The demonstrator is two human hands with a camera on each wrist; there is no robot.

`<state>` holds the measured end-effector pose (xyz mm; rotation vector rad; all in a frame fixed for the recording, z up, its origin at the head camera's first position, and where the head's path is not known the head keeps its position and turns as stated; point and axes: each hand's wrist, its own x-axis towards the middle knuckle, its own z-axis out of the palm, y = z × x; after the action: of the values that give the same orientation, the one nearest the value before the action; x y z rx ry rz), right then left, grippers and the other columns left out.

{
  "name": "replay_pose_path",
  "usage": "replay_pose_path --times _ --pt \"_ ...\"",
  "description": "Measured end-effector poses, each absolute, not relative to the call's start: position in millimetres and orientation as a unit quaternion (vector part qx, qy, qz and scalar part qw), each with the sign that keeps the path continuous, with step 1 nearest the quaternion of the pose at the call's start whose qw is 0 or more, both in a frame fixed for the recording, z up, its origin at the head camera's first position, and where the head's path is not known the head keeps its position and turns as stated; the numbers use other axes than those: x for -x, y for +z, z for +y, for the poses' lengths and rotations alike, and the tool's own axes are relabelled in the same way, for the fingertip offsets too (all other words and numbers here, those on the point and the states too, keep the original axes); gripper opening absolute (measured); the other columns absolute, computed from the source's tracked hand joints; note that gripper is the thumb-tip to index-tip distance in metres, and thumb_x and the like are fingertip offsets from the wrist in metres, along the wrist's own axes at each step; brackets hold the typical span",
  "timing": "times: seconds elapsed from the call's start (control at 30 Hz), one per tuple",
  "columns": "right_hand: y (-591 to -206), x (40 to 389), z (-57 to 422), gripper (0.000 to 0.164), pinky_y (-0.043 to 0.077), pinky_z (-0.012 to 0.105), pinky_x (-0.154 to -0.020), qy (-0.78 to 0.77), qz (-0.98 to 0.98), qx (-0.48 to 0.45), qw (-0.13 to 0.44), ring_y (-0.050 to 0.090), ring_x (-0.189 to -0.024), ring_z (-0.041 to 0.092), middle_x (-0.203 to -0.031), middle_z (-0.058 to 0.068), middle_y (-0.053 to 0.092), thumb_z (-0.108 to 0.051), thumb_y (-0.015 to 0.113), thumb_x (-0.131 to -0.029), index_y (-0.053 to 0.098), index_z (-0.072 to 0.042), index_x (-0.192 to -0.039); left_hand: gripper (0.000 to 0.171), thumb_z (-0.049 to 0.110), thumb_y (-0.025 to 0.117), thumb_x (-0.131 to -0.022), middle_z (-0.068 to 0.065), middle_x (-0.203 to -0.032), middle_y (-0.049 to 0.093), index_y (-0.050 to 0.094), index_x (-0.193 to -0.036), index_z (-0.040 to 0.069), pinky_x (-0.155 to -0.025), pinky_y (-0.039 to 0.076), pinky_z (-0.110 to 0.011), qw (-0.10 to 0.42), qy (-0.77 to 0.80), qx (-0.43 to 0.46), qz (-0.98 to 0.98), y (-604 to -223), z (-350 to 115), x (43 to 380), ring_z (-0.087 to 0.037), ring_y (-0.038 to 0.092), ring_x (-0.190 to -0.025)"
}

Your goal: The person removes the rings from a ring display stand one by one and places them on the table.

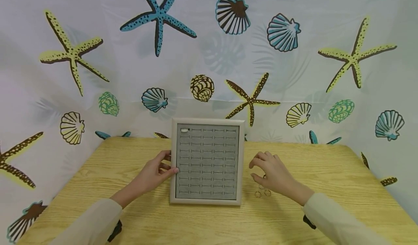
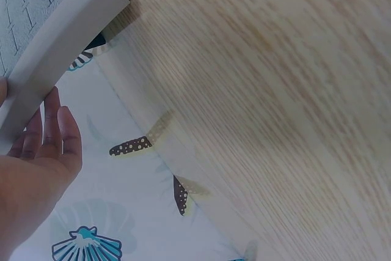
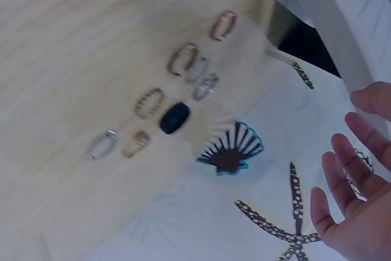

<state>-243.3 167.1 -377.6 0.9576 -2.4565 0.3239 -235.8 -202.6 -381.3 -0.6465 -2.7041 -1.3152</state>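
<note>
A ring display board (image 1: 206, 161) with a pale frame and grey slotted face stands tilted up on the table. One small white piece (image 1: 184, 130) sits in its top left slot. My left hand (image 1: 160, 168) grips the frame's left side, thumb on the front and fingers behind; the left wrist view shows these fingers (image 2: 54, 128) at the frame edge. Just right of the board is my right hand (image 1: 269, 172), raised with loosely bent fingers and nothing seen between them. Several rings lie below it, among them a dark band (image 3: 175, 118), a pinkish ring (image 3: 223, 25) and a silver ring (image 3: 101, 144).
The wooden table (image 1: 143, 219) carries the board and the rings. Behind it hangs a white cloth (image 1: 183, 63) printed with starfish and shells. Dark wrist straps (image 1: 115, 231) show below the sleeves.
</note>
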Motion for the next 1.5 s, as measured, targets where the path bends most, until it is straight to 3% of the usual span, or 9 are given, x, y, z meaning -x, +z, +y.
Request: replay_pose_path --times 0.3,0.67,1.5 --pt "-343 247 155 0.016 0.039 0.033 -0.066 0.131 -0.877 -0.356 0.294 0.051 -0.080 0.018 -0.090 -0.001 0.059 -0.017 0.072 -0.076 0.063 -0.014 -0.089 0.055 0.024 0.060 -0.089 -0.018 -0.115 0.053 0.036 -0.133 0.002 -0.073 0.051 -0.030 0.038 -0.423 0.211 -0.880 -384 -203 239 -0.022 0.063 -0.090" --pt "-315 256 134 0.013 0.037 0.033 -0.066 0.147 -0.860 -0.368 0.322 0.050 -0.080 0.018 -0.089 -0.001 0.060 -0.016 0.069 -0.078 0.064 -0.012 -0.090 0.056 0.023 0.060 -0.089 -0.018 -0.116 0.052 0.035 -0.134 0.002 -0.073 0.051 -0.031 0.035 -0.427 0.210 -0.879 -384 -203 238 -0.023 0.063 -0.091" --pt "-304 271 71 0.016 0.041 0.035 -0.073 0.126 -0.842 -0.387 0.354 0.053 -0.083 0.017 -0.090 -0.002 0.061 -0.020 0.069 -0.078 0.063 -0.014 -0.092 0.055 0.024 0.060 -0.089 -0.018 -0.115 0.052 0.036 -0.133 0.002 -0.073 0.051 -0.030 0.034 -0.428 0.210 -0.878 -384 -204 239 -0.022 0.062 -0.090"
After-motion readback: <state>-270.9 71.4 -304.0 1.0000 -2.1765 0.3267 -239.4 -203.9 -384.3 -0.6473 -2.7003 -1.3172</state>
